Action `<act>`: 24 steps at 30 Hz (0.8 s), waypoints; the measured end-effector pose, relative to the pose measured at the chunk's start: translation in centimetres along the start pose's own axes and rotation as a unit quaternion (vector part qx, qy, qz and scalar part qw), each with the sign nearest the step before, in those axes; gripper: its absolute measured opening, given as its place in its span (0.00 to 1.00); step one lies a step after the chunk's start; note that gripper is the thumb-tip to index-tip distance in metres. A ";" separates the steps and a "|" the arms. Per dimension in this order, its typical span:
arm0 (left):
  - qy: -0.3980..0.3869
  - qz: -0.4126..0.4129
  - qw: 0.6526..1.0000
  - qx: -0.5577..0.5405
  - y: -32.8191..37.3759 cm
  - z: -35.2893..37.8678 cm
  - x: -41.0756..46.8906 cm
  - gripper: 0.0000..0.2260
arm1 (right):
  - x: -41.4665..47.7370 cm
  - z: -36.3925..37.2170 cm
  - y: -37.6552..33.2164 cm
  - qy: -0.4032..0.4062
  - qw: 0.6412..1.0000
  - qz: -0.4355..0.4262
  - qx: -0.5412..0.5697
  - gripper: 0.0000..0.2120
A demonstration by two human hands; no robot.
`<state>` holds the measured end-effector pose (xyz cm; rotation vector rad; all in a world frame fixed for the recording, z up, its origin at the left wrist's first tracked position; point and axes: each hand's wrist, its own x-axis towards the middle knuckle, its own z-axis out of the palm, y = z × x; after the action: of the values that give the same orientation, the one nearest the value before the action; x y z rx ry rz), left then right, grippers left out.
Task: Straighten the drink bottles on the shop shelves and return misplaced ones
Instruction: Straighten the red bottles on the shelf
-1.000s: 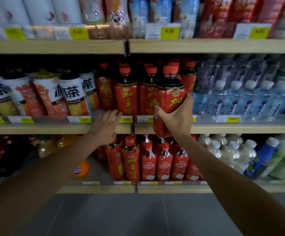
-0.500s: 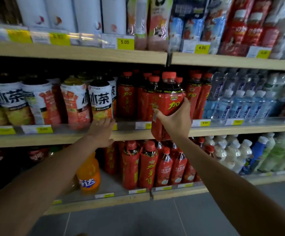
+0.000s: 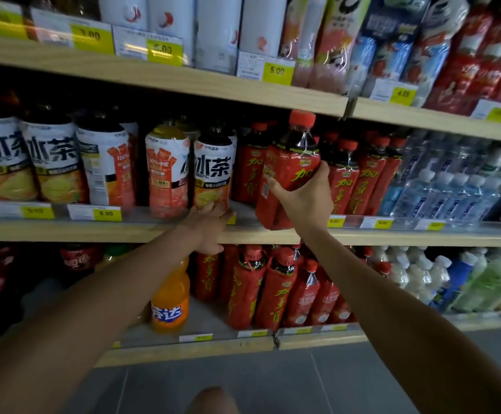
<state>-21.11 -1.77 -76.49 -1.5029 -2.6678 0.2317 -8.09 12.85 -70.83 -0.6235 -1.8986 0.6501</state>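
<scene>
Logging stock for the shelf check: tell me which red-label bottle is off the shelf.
The red-label bottle gripped in the right hand, held in front of the middle shelf. The other red-label bottles stand in rows on the shelves.

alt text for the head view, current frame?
Right hand grips a red-labelled bottle in front of the middle shelf; left hand open at that shelf's edge beside a white-labelled tea bottle. More drinks fill the shelves above and below.
</scene>
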 end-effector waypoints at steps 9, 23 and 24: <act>0.047 0.019 0.998 0.023 -0.9 0.7 -0.1 0.41 | 0.7 3.6 0.6 0.004 0.987 0.013 0.161 0.41; 0.080 0.020 0.997 0.004 -1.0 1.7 0.2 0.41 | 1.4 8.2 1.6 -0.022 0.988 0.033 0.151 0.44; 0.077 0.019 0.997 -0.001 -1.0 1.7 0.2 0.41 | 1.2 8.5 1.7 -0.021 0.989 0.036 0.145 0.44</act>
<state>-22.27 -2.31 -77.99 -1.5072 -2.5223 0.1097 -16.17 13.49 -74.26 -0.4963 -1.7813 0.9727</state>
